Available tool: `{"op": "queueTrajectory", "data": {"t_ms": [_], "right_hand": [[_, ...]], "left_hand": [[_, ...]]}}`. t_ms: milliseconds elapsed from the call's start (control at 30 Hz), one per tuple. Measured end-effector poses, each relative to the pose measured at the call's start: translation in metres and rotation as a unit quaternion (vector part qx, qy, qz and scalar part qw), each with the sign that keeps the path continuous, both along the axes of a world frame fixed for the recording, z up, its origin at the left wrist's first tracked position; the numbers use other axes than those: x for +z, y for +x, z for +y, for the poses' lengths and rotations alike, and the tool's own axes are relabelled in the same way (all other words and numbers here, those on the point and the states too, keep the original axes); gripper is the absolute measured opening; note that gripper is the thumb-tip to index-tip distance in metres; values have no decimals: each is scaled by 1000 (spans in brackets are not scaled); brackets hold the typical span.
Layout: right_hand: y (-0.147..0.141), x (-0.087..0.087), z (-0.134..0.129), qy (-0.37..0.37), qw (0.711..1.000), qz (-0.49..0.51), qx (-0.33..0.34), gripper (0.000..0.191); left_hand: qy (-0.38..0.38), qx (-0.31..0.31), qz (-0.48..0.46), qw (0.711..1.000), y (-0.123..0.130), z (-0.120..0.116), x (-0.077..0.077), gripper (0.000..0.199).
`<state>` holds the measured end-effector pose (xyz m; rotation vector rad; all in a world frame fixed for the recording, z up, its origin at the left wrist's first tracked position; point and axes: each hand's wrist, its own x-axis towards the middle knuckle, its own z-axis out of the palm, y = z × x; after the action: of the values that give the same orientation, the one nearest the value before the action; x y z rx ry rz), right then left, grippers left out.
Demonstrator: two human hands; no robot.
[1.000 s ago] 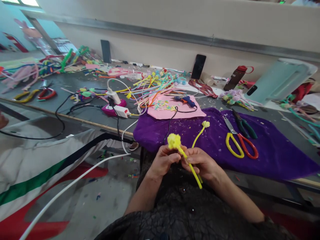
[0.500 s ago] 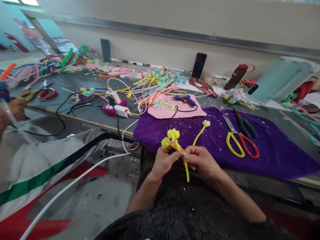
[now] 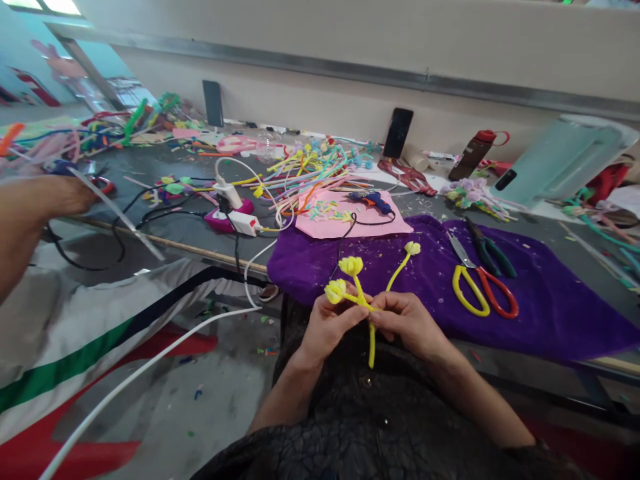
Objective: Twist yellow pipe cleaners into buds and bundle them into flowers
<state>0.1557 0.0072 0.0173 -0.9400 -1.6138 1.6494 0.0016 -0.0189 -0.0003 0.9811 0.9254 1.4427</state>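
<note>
Between my two hands is a yellow pipe-cleaner flower stem (image 3: 371,343) with two fluffy blossoms, held over my lap at the table's edge. My left hand (image 3: 327,330) pinches it just under the blossoms, thumb on top. Close beside it, my right hand (image 3: 407,323) has its fingers closed at the same joint, where the stems meet. Another yellow pipe-cleaner flower (image 3: 411,249) lies on the purple cloth (image 3: 430,280) just beyond my right hand. Scissors (image 3: 473,280) with yellow and red handles rest to the right, next to dark green pliers (image 3: 493,250).
A blue glue gun (image 3: 373,200) lies on pink paper (image 3: 325,227) among cut bits. Left of it stand a power strip (image 3: 220,219) and white plugs with cables. Loose pipe cleaners (image 3: 310,167) are heaped behind. A co-worker's arm (image 3: 35,207) reaches in at the left.
The two-blossom flower has turned slightly in my hands, its blossoms now further apart and the stem end shifted left. The co-worker's arm has moved right over the table.
</note>
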Motion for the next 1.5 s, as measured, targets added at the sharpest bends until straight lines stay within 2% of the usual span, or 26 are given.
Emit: {"op": "queueTrajectory", "data": {"t_ms": [100,200,400,533,633,700,767,833,900,933,967,1033,1067,1100,1133,1167,1200,1267,1300,1333,1400,1500], "right_hand": [[0,-4,-1,-168,973,139,79,23],[-4,-11,-2,-238,944,196,117,22],[-5,-17,-2,-283,920,224,154,20],[-4,-18,-4,-300,908,232,176,20],[-5,-19,-5,-300,909,226,179,21],[-5,-18,-5,-284,923,204,162,23],[-4,-16,-5,-247,947,167,119,25],[-2,-13,-5,-170,977,113,63,26],[-1,-9,-5,-34,999,28,5,24],[0,-8,-5,60,998,-24,-24,21],[0,-7,-5,162,982,-76,-54,19],[-2,-8,-5,348,917,-162,-105,17],[-3,-8,-5,411,884,-190,-121,16],[-4,-9,-4,446,861,-206,-129,17],[-5,-10,-4,455,855,-211,-133,17],[-6,-10,-4,438,865,-205,-135,17],[-6,-9,-3,397,889,-189,-131,16],[-4,-7,-3,251,955,-123,-95,17],[-3,-5,-2,161,982,-76,-68,19],[-2,-4,-2,74,996,-26,-39,20],[0,-3,-1,-62,996,63,12,23],[0,-5,1,-169,973,143,64,25]], "left_hand": [[8,-76,-50,996,-5,1,-8,21],[17,-110,-54,992,-7,5,-12,20],[83,-122,-8,989,-10,6,-5,16],[81,-139,10,987,-13,3,-3,17],[99,-133,40,985,-13,2,-2,13],[117,-111,64,985,-12,1,-1,11],[115,-75,87,987,-11,0,-1,10],[98,-36,121,987,-9,-1,-2,10],[81,-1,160,984,-6,0,-5,11],[74,18,178,981,-4,1,-6,11],[68,40,193,978,-3,1,-8,11],[58,85,217,971,2,3,-11,13],[53,106,224,967,3,4,-12,13],[49,124,227,965,5,4,-13,14],[45,137,227,963,6,4,-12,14],[42,143,223,963,7,4,-12,14],[41,140,216,965,7,3,-10,14],[41,105,179,977,5,2,-7,12],[43,75,151,985,4,2,-6,12],[44,40,119,991,2,1,-5,13],[40,-31,51,997,-1,2,-5,20],[16,-93,-36,995,-3,5,-10,30]]}}
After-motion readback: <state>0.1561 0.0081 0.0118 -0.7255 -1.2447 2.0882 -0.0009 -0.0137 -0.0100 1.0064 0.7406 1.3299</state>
